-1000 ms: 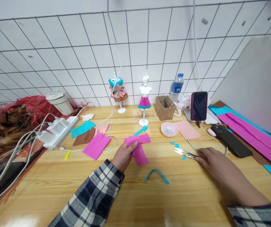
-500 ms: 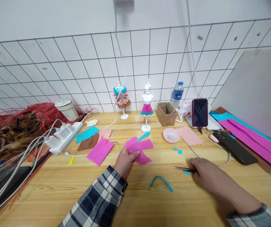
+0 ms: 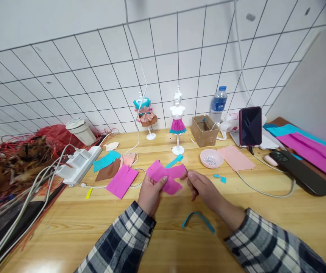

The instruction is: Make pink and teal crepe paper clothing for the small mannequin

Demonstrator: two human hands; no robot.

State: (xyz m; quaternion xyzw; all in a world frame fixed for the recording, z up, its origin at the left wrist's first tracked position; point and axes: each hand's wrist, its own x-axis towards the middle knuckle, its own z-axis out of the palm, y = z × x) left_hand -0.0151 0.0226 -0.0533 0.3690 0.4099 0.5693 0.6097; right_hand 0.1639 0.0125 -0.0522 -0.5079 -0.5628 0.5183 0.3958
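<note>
My left hand (image 3: pixel 150 191) pinches a magenta crepe paper piece (image 3: pixel 157 172) between thumb and fingers. This piece has separate flaps spreading to the right, one upper and one lower. My right hand (image 3: pixel 204 185) is closed at the end of the upper flap. A slim pointed tool (image 3: pixel 186 171) with a dark body shows only a little at its fingertips; whether it is scissors or tweezers I cannot tell. Below the hands lies a bent teal strip (image 3: pixel 198 218). A folded magenta piece (image 3: pixel 122 181) rests left of my left hand, and a teal scrap (image 3: pixel 174 161) lies just beyond the papers.
Behind stand a dress form in a magenta skirt (image 3: pixel 177 125) and another in ruffles (image 3: pixel 145 113). A bead bowl (image 3: pixel 211 158), cardboard box (image 3: pixel 205 131), bottle (image 3: pixel 219 100) and phones (image 3: pixel 250 127) are to the right. At left are a power strip (image 3: pixel 79 165) and cables.
My right hand has moved left from the table, with the pointed tool, to the edge of the magenta paper. The left hand keeps its hold. The view has shifted slightly.
</note>
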